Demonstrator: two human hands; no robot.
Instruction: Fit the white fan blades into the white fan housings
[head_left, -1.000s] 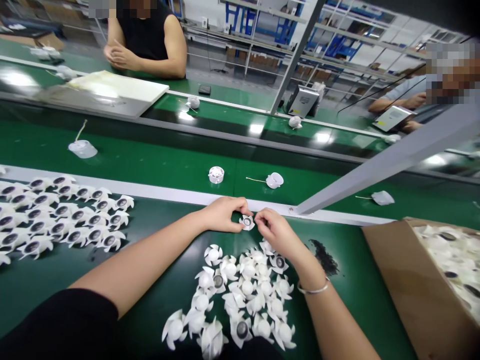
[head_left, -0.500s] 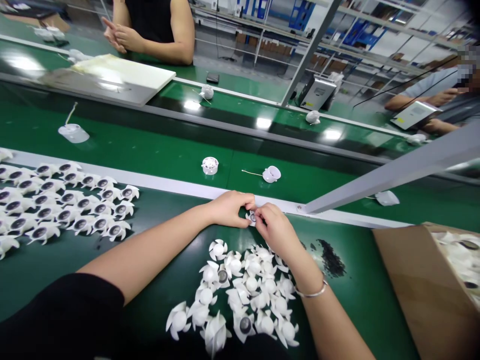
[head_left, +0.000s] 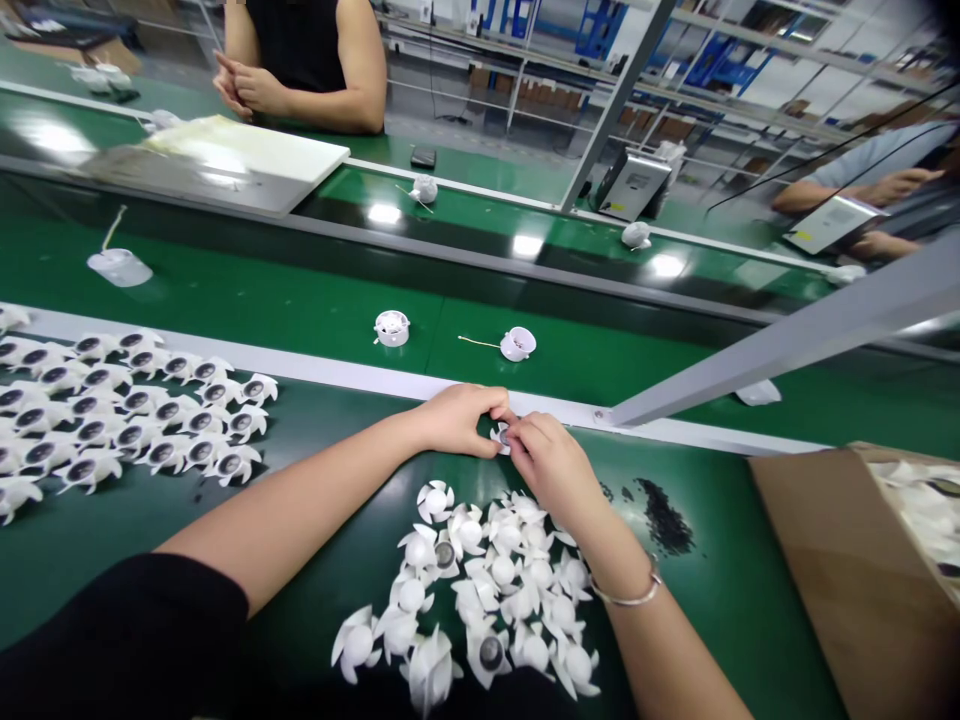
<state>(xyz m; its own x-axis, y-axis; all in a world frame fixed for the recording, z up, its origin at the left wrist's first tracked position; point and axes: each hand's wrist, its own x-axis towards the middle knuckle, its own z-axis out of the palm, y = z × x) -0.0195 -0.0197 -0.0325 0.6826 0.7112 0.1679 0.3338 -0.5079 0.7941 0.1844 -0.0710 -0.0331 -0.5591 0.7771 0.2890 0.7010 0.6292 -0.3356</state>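
Observation:
My left hand point(head_left: 461, 420) is closed on the edge of a small white fan impeller point(head_left: 501, 437), whose dark hub cavity faces up. My right hand point(head_left: 553, 458) is pinched at that hub from the right; whatever its fingertips hold is hidden. Between my forearms lies a loose pile of white fan impellers point(head_left: 502, 570), most with the round cap up and a few showing the grey hub. Right of my right wrist is a heap of small black pieces point(head_left: 666, 517).
Rows of fan impellers point(head_left: 139, 400), hubs up, cover the left of the green table. A cardboard box point(head_left: 832, 560) of white parts stands right. Beyond a pale rail, white round housings point(head_left: 517, 344) lie on a green belt. A slanted metal post point(head_left: 750, 340) crosses right. Two people sit opposite.
The white housings on the belt have shifted to the left. Both my hands stay at the same fan impeller, with only slight finger movement on the right.

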